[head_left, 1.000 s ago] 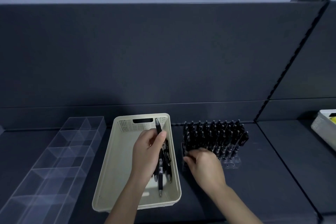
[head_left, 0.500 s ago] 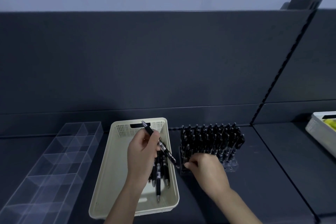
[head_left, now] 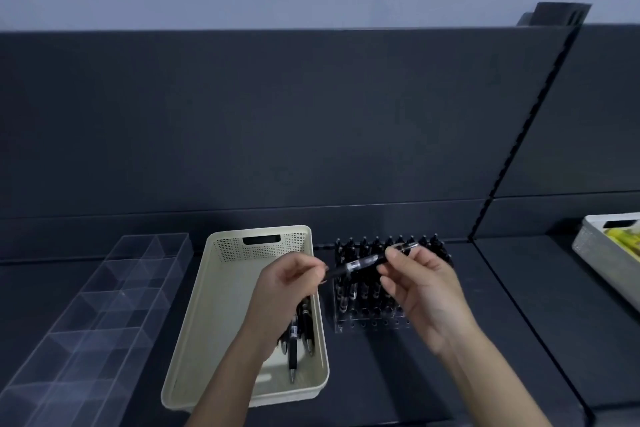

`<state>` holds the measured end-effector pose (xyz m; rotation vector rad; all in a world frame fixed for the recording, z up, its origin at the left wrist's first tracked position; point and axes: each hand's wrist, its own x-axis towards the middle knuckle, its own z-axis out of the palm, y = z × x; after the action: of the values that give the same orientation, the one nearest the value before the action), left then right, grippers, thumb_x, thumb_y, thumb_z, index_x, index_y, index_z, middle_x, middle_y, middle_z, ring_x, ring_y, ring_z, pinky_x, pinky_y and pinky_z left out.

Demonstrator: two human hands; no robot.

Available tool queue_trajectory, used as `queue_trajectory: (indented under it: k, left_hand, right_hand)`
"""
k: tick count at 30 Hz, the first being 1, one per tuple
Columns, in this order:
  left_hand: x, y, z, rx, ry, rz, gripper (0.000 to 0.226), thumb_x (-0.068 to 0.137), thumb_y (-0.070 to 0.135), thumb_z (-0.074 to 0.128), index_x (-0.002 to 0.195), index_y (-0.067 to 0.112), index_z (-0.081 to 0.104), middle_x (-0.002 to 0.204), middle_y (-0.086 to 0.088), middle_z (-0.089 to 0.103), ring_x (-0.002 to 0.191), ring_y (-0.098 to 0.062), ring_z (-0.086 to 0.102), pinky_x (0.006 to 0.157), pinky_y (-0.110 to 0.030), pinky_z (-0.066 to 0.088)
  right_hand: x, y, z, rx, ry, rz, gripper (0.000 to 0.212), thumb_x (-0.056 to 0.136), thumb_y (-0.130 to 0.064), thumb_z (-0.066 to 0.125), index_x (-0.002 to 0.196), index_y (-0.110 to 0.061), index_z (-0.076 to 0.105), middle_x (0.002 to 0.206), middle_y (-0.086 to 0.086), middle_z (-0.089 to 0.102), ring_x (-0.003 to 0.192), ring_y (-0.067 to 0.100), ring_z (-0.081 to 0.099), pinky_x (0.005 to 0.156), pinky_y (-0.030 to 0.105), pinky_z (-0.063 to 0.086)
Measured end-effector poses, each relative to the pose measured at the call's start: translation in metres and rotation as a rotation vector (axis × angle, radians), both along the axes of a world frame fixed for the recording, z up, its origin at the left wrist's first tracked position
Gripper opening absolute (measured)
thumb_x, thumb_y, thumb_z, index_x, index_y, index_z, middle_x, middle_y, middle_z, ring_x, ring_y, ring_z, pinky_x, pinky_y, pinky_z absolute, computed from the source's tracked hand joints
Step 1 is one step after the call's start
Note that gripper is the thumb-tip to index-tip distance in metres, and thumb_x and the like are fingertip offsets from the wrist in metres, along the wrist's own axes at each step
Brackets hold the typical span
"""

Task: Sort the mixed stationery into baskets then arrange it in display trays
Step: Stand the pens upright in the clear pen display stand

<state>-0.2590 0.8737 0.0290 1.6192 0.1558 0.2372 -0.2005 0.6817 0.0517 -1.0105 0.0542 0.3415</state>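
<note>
A black pen (head_left: 360,265) lies nearly level in the air between both hands. My left hand (head_left: 282,291) pinches its left end over the cream basket (head_left: 221,315). My right hand (head_left: 420,284) pinches its right end above the clear pen stand (head_left: 367,321), which is packed with several upright black pens (head_left: 377,246). A few more black pens (head_left: 298,340) lie in the basket's right half, partly hidden by my left wrist.
A clear divided display tray (head_left: 93,319) lies left of the basket on the dark shelf. At the right edge stands a grey basket (head_left: 602,253) with yellow items. A dark back panel rises behind everything.
My left hand lifted the pen out of the basket and swung it rightward to near level. My right hand left the pen stand's front and took hold of the pen's right end.
</note>
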Motion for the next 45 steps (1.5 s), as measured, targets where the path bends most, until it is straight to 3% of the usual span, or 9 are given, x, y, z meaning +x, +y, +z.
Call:
queue_trajectory:
  k: [8,12,16,22,27,32,35,41,45]
  left_hand:
    - [0.007,-0.001,-0.032,0.026,0.196,0.317,0.017,0.086,0.006,0.060,0.080,0.020,0.067,0.077,0.000,0.072,0.074,-0.013,0.068,0.067,-0.029,0.053]
    - [0.008,0.000,-0.039,0.066,0.213,0.370,0.017,0.084,0.004,0.062,0.080,0.019,0.066,0.076,-0.003,0.070,0.074,-0.021,0.067,0.067,-0.033,0.052]
    - [0.009,0.001,-0.041,0.123,0.232,0.371,0.016,0.085,0.003,0.062,0.081,0.018,0.066,0.080,-0.006,0.069,0.080,-0.026,0.066,0.075,-0.041,0.053]
    - [0.006,0.004,-0.045,0.132,0.228,0.380,0.016,0.086,0.004,0.062,0.082,0.019,0.067,0.081,-0.005,0.069,0.078,-0.025,0.066,0.059,-0.024,0.052]
    - [0.005,0.006,-0.049,0.157,0.242,0.375,0.017,0.086,0.005,0.062,0.081,0.020,0.067,0.079,-0.003,0.068,0.077,-0.022,0.066,0.067,-0.032,0.054]
    - [0.010,0.015,-0.053,0.477,0.317,0.371,0.008,0.086,0.016,0.062,0.086,0.023,0.058,0.082,0.012,0.062,0.078,-0.003,0.059,0.059,-0.012,0.037]
    - [0.022,0.021,-0.055,0.676,0.463,0.270,0.021,0.084,0.026,0.063,0.092,0.020,0.045,0.087,0.004,0.057,0.071,-0.005,0.053,0.055,-0.019,0.037]
    - [0.042,0.016,-0.058,0.722,0.724,0.132,0.046,0.072,0.028,0.068,0.104,0.010,0.041,0.104,-0.010,0.051,0.094,-0.027,0.057,0.076,-0.036,0.050]
    - [0.047,0.018,-0.062,0.650,0.747,0.123,0.056,0.071,0.023,0.073,0.111,0.005,0.038,0.088,-0.003,0.053,0.074,-0.014,0.054,0.055,-0.025,0.042]
  right_hand:
    - [0.012,0.003,0.007,-0.550,-0.478,-0.133,0.016,0.080,-0.006,0.072,0.072,-0.011,0.059,0.057,-0.010,0.047,0.059,0.009,0.051,0.057,0.022,0.054]
    - [0.011,0.005,-0.003,-0.820,-0.611,-0.128,0.017,0.079,-0.014,0.074,0.072,-0.017,0.059,0.061,-0.003,0.056,0.063,0.024,0.060,0.065,0.038,0.055]
    - [0.012,0.009,-0.015,-1.011,-0.761,-0.154,0.016,0.078,-0.018,0.076,0.075,-0.015,0.060,0.065,-0.003,0.058,0.063,0.015,0.056,0.061,0.016,0.044]
    - [0.009,0.011,-0.036,-1.136,-0.862,-0.064,0.017,0.079,-0.020,0.075,0.092,-0.010,0.070,0.074,-0.010,0.060,0.065,0.002,0.054,0.062,0.005,0.039]
    - [0.006,0.016,-0.044,-1.233,-0.873,-0.026,0.021,0.082,-0.026,0.072,0.092,-0.008,0.069,0.074,-0.005,0.059,0.066,0.012,0.055,0.061,0.020,0.042]
    - [0.007,0.014,-0.037,-1.281,-0.853,0.056,0.039,0.081,-0.049,0.065,0.074,-0.011,0.059,0.064,-0.004,0.055,0.060,0.015,0.052,0.056,0.030,0.043]
    - [0.004,0.010,-0.030,-1.192,-0.790,-0.028,0.050,0.082,-0.063,0.043,0.068,-0.017,0.057,0.055,-0.008,0.053,0.052,0.008,0.050,0.050,0.025,0.040]
    - [0.005,0.012,-0.021,-1.129,-0.729,-0.107,0.047,0.093,-0.045,0.045,0.061,-0.012,0.044,0.054,0.003,0.051,0.052,0.021,0.048,0.050,0.034,0.041]
    - [0.000,0.012,-0.027,-1.079,-0.686,-0.124,0.038,0.095,-0.039,0.048,0.065,-0.016,0.052,0.056,0.002,0.055,0.058,0.019,0.058,0.052,0.030,0.043]
